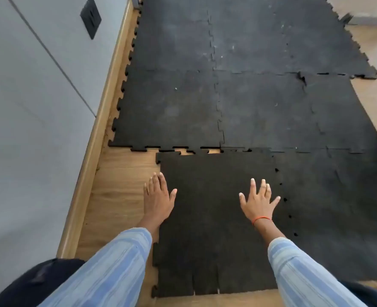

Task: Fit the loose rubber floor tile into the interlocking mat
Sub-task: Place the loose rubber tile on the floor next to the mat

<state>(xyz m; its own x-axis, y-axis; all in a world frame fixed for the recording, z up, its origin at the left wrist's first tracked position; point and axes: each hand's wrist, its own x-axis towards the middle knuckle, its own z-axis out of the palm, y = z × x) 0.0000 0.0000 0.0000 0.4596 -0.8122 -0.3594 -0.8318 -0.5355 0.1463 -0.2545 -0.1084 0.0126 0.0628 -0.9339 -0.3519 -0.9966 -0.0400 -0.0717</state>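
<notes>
1. From my remote seat I saw the loose tile (pixel 214 218) lying flat on the wooden floor (pixel 116 196), at the near-left corner of the interlocking mat (pixel 249 96).
2. Its far edge sat just short of the mat's near edge; slivers of bare wood showed through the toothed seam there, so that side was not locked in.
3. Its right edge met the neighbouring mat section (pixel 338 207), with a row of small dark gaps running down that seam. I could not tell for certain whether those teeth were fully seated, since black lay against black.
4. The left hand (pixel 157 200) was open and flat, fingers together and pointing away, resting across the tile's left edge, partly on the tile and partly on the wood. It gripped nothing.
5. The right hand (pixel 258 202) was also open, fingers spread, palm down on the tile near its right edge. It held nothing either.
6. An orange thread band (pixel 262 219) circled the right wrist, and both forearms wore blue striped sleeves (pixel 107 269).
7. A wooden skirting board (pixel 94 151) ran along the left of the floor beneath a grey wall (pixel 28 107), which carried a dark switch plate (pixel 90 17).
8. The tile's near edge showed a few slits cut into the rubber.
</notes>
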